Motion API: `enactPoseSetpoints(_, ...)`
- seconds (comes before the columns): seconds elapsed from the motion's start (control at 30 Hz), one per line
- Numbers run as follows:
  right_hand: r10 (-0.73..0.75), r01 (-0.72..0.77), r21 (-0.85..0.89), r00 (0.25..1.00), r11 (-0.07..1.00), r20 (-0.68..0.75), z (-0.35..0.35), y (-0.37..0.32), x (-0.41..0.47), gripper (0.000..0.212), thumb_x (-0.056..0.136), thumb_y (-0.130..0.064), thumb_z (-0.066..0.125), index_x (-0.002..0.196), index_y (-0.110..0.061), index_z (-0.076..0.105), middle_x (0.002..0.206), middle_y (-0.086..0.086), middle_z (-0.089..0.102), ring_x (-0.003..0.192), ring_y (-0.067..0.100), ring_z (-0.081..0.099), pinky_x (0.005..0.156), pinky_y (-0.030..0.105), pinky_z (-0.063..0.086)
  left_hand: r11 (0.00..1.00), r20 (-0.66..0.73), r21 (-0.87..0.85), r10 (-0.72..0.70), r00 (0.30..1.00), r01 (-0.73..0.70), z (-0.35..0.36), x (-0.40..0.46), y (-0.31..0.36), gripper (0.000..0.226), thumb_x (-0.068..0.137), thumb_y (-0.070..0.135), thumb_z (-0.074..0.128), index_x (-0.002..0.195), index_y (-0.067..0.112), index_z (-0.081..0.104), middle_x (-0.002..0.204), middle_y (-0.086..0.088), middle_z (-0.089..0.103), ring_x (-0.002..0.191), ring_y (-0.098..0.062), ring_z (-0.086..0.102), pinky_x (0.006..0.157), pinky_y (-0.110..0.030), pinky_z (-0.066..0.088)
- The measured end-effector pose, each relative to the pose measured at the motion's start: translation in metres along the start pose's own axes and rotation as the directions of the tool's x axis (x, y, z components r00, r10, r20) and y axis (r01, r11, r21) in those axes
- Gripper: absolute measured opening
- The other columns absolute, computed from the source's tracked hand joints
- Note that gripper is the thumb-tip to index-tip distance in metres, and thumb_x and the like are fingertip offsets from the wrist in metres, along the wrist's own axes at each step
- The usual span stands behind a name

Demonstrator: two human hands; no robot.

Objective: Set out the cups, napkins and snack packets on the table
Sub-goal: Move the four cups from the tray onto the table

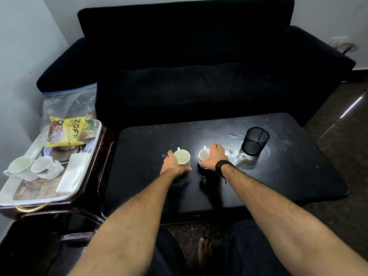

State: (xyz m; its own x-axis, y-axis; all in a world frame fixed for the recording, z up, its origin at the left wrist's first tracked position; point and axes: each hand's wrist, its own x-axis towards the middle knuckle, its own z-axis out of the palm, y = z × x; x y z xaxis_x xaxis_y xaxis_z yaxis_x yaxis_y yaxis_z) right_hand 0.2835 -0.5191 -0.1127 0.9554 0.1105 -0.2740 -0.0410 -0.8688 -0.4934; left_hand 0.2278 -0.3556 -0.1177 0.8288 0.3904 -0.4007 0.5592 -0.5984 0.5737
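Two white cups stand upright near the middle of the black table (278, 186). My left hand (172, 164) wraps the left cup (182, 157) from its near left side. My right hand (215, 156) grips the right cup (204, 155) from its right side. On a white tray (12, 193) at the left lie two more white cups (42, 165), tipped on their sides, a folded white napkin (74, 172) and a yellow snack packet (66, 132).
A black mesh pen holder (255, 141) stands on the table right of my right hand. A clear zip bag (69, 102) leans behind the tray, which sits on a dark side table. A black sofa (189, 56) lies beyond the table.
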Motion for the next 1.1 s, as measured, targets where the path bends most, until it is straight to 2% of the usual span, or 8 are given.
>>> enactPoseSetpoints(0.17,-0.149,0.147,-0.060,0.988,0.987,-0.045,-0.017,-0.038,-0.001,0.093,0.070,-0.033,0.068,0.150,-0.013,0.026,0.153,0.007,0.032,0.144,0.025,0.024,0.114,0.048,0.029,0.998,-0.050,0.011,0.054,0.997,-0.054,-0.034,-0.002,-0.002,0.098,0.072,0.035,0.083,0.145,0.009,0.025,0.149,-0.011,0.037,0.132,-0.029,0.045,0.101,-0.041,0.044)
enactPoseSetpoints(0.37,-0.300,0.298,-0.049,0.954,0.953,-0.030,-0.008,-0.125,-0.010,0.091,0.071,-0.036,0.072,0.149,-0.015,0.030,0.154,0.007,0.032,0.145,0.027,0.024,0.116,0.053,0.026,0.998,-0.204,0.035,0.061,0.977,-0.055,-0.105,-0.014,-0.030,0.096,0.081,0.040,0.075,0.152,0.011,0.018,0.155,-0.011,0.030,0.138,-0.030,0.039,0.106,-0.043,0.040)
enactPoseSetpoints(0.43,-0.351,0.351,-0.020,0.936,0.936,0.004,0.008,-0.165,-0.020,0.090,0.071,-0.037,0.072,0.148,-0.017,0.031,0.154,0.006,0.033,0.145,0.027,0.026,0.115,0.051,0.030,0.998,-0.255,0.045,0.045,0.966,-0.034,-0.139,-0.022,-0.057,0.094,0.083,0.041,0.073,0.152,0.010,0.018,0.154,-0.013,0.031,0.139,-0.031,0.038,0.106,-0.043,0.039)
enactPoseSetpoints(0.53,-0.436,0.437,-0.006,0.897,0.899,0.072,0.038,-0.225,-0.039,0.088,0.072,-0.039,0.073,0.148,-0.018,0.032,0.152,0.007,0.036,0.141,0.028,0.033,0.108,0.047,0.039,0.999,-0.346,0.033,0.021,0.938,-0.010,-0.189,-0.037,-0.107,0.081,0.084,0.039,0.072,0.144,0.004,0.031,0.145,-0.018,0.042,0.134,-0.034,0.043,0.105,-0.043,0.040)
enactPoseSetpoints(0.73,-0.577,0.596,-0.024,0.786,0.803,0.222,0.110,-0.326,-0.076,0.078,0.076,-0.036,0.075,0.141,-0.013,0.040,0.140,0.012,0.046,0.131,0.032,0.045,0.102,0.041,0.044,0.988,-0.513,-0.071,-0.152,0.845,0.135,-0.258,-0.064,-0.209,0.066,0.086,0.033,0.069,0.136,0.004,0.037,0.138,-0.021,0.044,0.128,-0.039,0.046,0.102,-0.046,0.040)
enactPoseSetpoints(0.87,-0.631,0.659,-0.012,0.725,0.752,0.276,0.153,-0.374,-0.092,0.079,0.076,-0.039,0.076,0.141,-0.011,0.041,0.144,0.012,0.045,0.134,0.029,0.043,0.106,0.037,0.039,0.969,-0.574,-0.130,-0.245,0.781,0.209,-0.283,-0.066,-0.263,0.065,0.085,0.031,0.069,0.136,0.006,0.037,0.135,-0.020,0.048,0.125,-0.039,0.049,0.101,-0.046,0.041)
enactPoseSetpoints(0.97,-0.657,0.684,-0.012,0.705,0.729,0.265,0.180,-0.400,-0.095,0.078,0.074,-0.041,0.078,0.138,-0.010,0.044,0.144,0.010,0.047,0.134,0.028,0.043,0.107,0.036,0.038,0.952,-0.601,-0.182,-0.306,0.738,0.247,-0.296,-0.055,-0.287,0.061,0.085,0.029,0.069,0.134,0.005,0.040,0.136,-0.019,0.049,0.126,-0.036,0.048,0.101,-0.045,0.041)
enactPoseSetpoints(1.1,-0.661,0.687,-0.021,0.706,0.726,0.256,0.204,-0.425,-0.090,0.082,0.069,-0.044,0.080,0.134,-0.009,0.043,0.141,0.010,0.048,0.132,0.029,0.044,0.103,0.040,0.043,0.932,-0.588,-0.201,-0.360,0.724,0.301,-0.309,-0.031,-0.296,0.066,0.084,0.030,0.069,0.137,0.008,0.036,0.136,-0.020,0.046,0.125,-0.038,0.049,0.100,-0.046,0.042)
